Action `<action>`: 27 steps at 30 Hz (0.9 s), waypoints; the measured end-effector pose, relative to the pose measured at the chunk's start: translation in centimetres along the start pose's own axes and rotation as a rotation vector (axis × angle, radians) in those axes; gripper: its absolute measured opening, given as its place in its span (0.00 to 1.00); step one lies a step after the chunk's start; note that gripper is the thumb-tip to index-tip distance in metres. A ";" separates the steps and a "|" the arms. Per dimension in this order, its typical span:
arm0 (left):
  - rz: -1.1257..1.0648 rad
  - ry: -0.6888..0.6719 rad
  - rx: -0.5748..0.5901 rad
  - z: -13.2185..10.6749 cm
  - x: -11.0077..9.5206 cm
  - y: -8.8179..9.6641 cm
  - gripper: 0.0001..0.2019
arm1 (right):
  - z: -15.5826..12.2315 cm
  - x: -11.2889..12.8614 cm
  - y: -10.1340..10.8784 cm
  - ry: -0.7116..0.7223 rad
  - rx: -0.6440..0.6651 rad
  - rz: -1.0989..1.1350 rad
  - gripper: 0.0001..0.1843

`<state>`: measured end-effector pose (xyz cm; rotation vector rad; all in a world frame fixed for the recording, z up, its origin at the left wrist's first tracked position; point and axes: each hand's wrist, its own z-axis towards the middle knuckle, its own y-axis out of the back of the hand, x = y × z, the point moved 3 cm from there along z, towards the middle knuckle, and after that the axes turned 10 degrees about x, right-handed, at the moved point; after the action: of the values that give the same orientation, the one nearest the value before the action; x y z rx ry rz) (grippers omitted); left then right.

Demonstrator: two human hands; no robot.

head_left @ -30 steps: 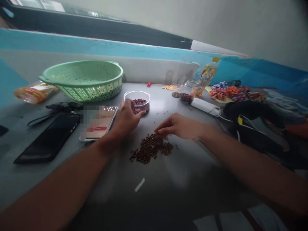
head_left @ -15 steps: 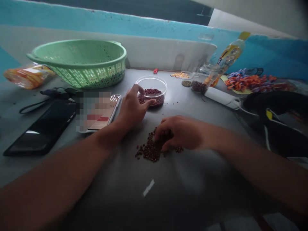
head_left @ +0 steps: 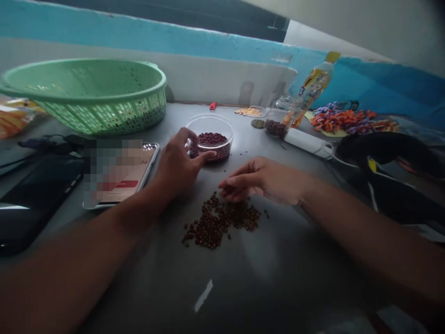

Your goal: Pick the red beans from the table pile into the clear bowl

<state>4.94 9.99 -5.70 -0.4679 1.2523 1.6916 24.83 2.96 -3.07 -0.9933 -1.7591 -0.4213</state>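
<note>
A loose heap of small dark red beads lies on the grey table in front of me. My right hand hovers over the heap's far edge, fingers pinched together; whether a bead sits between them is too small to tell. My left hand rests against the left side of a clear round dish that holds more of the same beads, thumb and fingers around its wall.
A green perforated basket stands back left. A phone and a dark tablet lie at left. A glass jar, a yellow-capped bottle, a white power strip, colourful pieces and dark gear fill the right.
My right hand has lifted off the heap, from pressing into the beads to a pinch above its far edge. My left hand has stayed on the dish. The view has shifted slightly.
</note>
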 end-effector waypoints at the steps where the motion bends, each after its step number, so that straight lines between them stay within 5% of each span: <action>1: -0.001 0.001 0.007 0.0 0.0 0.0 0.18 | 0.1 -0.2 0.1 -0.001 -0.004 0.060 0.06; 10: 0.040 0.017 0.012 0.0 0.2 0.1 0.18 | 0.5 -0.6 0.6 0.012 -0.007 0.090 0.09; 19: 0.067 0.001 -0.016 0.2 -1.8 0.3 0.18 | -0.5 1.2 0.8 0.107 -0.075 -0.359 0.08; 24: 0.147 -0.174 0.018 -0.5 -2.8 0.4 0.19 | -1.7 5.1 1.9 0.541 -0.460 -0.760 0.10; 27: 0.249 -0.321 -0.001 -1.1 -3.1 0.4 0.18 | -1.9 7.3 2.1 0.581 -0.633 -1.161 0.12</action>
<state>5.85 7.60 -3.58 -0.0343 1.1055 1.8865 26.65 6.05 3.92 -0.0602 -1.4935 -1.8648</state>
